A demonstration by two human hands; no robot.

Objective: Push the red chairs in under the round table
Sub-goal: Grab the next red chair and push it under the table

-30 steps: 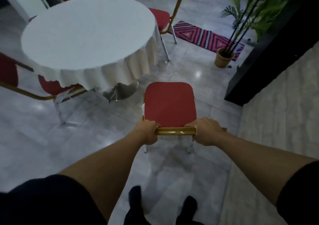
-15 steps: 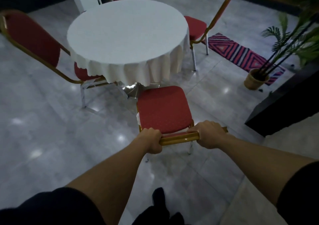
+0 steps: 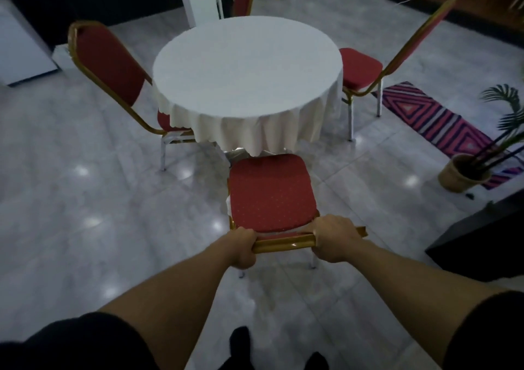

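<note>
both hands, left hand [image 3: 241,246] and right hand [image 3: 334,239], gripped the red chair [image 3: 270,192]'s gold backrest; its seat risked snagging the counter [image 3: 246,69]'s hanging cloth [image 3: 255,131].

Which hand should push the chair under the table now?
Neither alone: left hand and right hand both grip the gold top rail of the near chair. Its seat just reaches the tablecloth; pushing with both probably keeps it straight.
</note>
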